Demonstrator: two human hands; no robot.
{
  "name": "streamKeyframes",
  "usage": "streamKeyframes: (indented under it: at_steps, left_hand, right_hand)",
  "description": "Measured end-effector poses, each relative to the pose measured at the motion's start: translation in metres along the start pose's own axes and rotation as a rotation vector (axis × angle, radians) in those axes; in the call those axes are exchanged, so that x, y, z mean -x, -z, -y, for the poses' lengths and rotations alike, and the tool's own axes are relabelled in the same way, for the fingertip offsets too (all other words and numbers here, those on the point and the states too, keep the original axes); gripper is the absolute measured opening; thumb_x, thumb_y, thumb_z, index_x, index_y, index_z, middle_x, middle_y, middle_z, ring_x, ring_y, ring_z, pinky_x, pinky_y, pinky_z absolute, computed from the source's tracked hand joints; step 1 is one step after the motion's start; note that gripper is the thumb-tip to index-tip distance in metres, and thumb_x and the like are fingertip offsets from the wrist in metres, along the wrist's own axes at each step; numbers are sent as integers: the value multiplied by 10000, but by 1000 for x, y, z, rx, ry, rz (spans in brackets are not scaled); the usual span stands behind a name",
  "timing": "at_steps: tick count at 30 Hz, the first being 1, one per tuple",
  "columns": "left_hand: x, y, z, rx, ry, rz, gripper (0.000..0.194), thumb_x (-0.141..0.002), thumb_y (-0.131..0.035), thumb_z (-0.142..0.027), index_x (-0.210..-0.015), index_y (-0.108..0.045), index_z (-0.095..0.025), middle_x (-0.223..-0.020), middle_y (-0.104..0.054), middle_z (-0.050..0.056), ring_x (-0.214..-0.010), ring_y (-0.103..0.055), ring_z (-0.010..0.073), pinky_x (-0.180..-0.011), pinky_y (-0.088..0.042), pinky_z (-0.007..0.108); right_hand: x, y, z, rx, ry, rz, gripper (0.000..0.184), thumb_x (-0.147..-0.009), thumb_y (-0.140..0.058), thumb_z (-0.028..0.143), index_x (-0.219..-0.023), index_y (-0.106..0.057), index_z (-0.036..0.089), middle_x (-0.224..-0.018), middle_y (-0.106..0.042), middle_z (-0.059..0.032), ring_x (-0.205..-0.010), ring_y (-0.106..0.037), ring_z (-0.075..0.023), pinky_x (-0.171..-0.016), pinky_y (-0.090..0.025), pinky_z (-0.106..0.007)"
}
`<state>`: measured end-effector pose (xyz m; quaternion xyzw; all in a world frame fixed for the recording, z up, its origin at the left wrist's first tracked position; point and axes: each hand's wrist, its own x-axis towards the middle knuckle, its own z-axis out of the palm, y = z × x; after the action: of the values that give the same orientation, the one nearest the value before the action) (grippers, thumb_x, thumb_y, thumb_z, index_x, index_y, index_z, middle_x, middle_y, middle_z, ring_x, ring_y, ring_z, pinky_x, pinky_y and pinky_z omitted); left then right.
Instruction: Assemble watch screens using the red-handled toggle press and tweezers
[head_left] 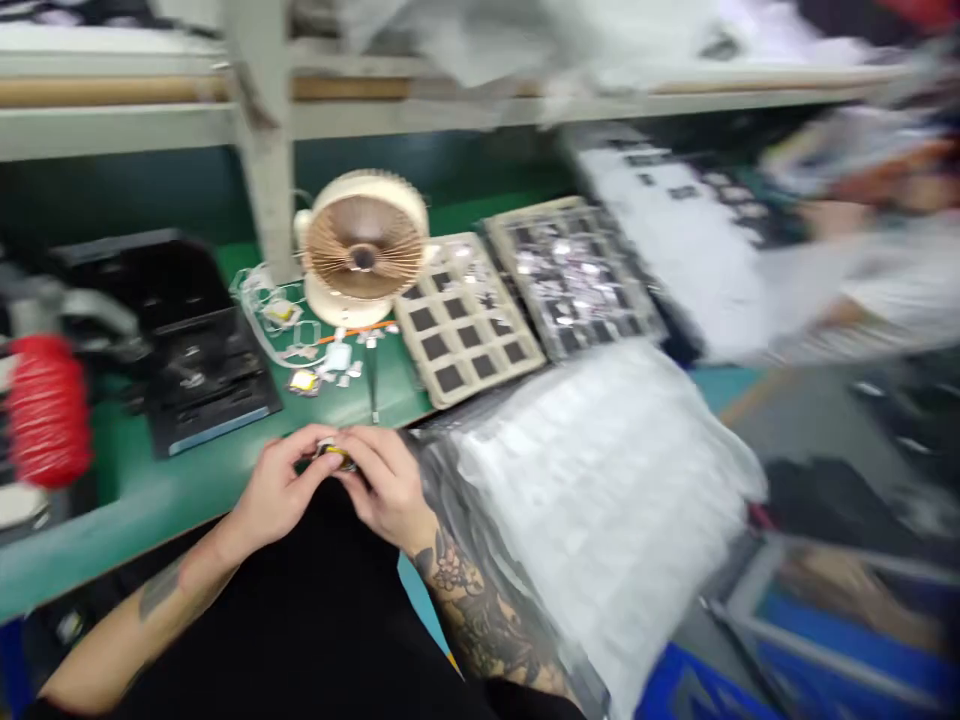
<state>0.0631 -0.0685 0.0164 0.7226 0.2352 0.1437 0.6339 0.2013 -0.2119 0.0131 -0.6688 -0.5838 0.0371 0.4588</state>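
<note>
Close to my body, at the bench's front edge, my left hand [289,480] and my right hand [382,480] meet. Both pinch a small part with yellow and dark areas [337,455]; fingers cover most of it, so its kind is unclear. Just beyond on the green bench [180,495] lie similar small yellow-and-white pieces [303,380], a white cable [262,340] and a thin orange stick [360,331]. A slim dark tool [373,385], perhaps tweezers, points toward my hands.
A small fan [364,250] stands behind the parts. Two compartment trays [469,335] [574,275] sit to its right. White plastic wrapping [600,510] covers the area beside my right arm. A black fixture [214,350] and a red coiled hose [49,410] are left. A blurred co-worker's arm [885,280] reaches in at right.
</note>
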Motion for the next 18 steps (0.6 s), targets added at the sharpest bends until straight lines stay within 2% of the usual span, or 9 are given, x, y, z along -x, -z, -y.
streamKeyframes:
  at_steps: [3,5,7,9,11,14,16,18]
  left_hand:
    - [-4,-4,8,-67,-41,16,221,-1028,-761,-405,-1120,-853,-227,-1161,-825,77,-1010,-778,225,-909,-624,303]
    - [-9,-4,16,-102,-93,-24,201,-976,-817,-411,-1051,-871,-231,-1196,-805,80,-1041,-768,232,-922,-626,305]
    - [-13,-5,24,-46,-84,-105,227,-928,-862,-428,-1024,-856,-223,-1166,-798,72,-1029,-771,228,-937,-640,307]
    - [-14,-6,30,61,15,-172,314,-881,-899,-460,-1056,-814,-213,-1130,-810,67,-1023,-792,238,-955,-665,327]
    - [-14,-7,34,123,133,-196,440,-840,-929,-494,-1149,-776,-220,-1116,-830,62,-1006,-814,248,-941,-688,337]
    - [-13,-7,43,73,205,-181,590,-833,-925,-539,-1319,-750,-254,-1147,-841,48,-1005,-824,253,-966,-695,342]
    - [-13,-6,53,20,211,-191,606,-838,-909,-568,-1350,-757,-280,-1181,-842,40,-1043,-825,278,-1036,-687,387]
    - [-11,-5,66,-20,190,-251,584,-817,-914,-585,-1306,-772,-298,-1171,-847,33,-1048,-829,317,-1057,-691,459]
  right_hand:
    - [11,42,13,92,-42,16,608,-1052,-705,246,-1634,-530,278,-1424,-742,-135,-1291,-751,-270,-1073,-679,-443]
    - [21,84,11,189,-74,-88,612,-1029,-739,257,-1613,-553,264,-1432,-733,-145,-1297,-744,-273,-1077,-677,-445]
    - [36,137,-3,340,-175,-250,488,-1014,-738,237,-1494,-659,267,-1358,-759,-127,-1239,-753,-267,-1051,-675,-456]
    - [55,198,-31,536,-384,-366,293,-1014,-718,263,-1304,-756,248,-1268,-786,-109,-1161,-758,-258,-1014,-662,-454]
    - [76,260,-64,711,-732,-370,242,-1003,-695,319,-1195,-784,202,-1193,-810,-105,-1053,-758,-230,-955,-643,-393]
    - [111,341,-105,849,-1000,-469,264,-1042,-589,282,-1073,-796,121,-1122,-819,-173,-1025,-747,-247,-985,-604,-404]
    - [131,380,-121,887,-1128,-492,258,-1084,-617,321,-1119,-779,124,-1164,-801,-155,-1060,-742,-239,-1011,-605,-419]
    - [144,405,-134,893,-1242,-470,305,-1088,-692,405,-1262,-735,157,-1281,-756,-116,-1123,-735,-231,-1023,-630,-441]
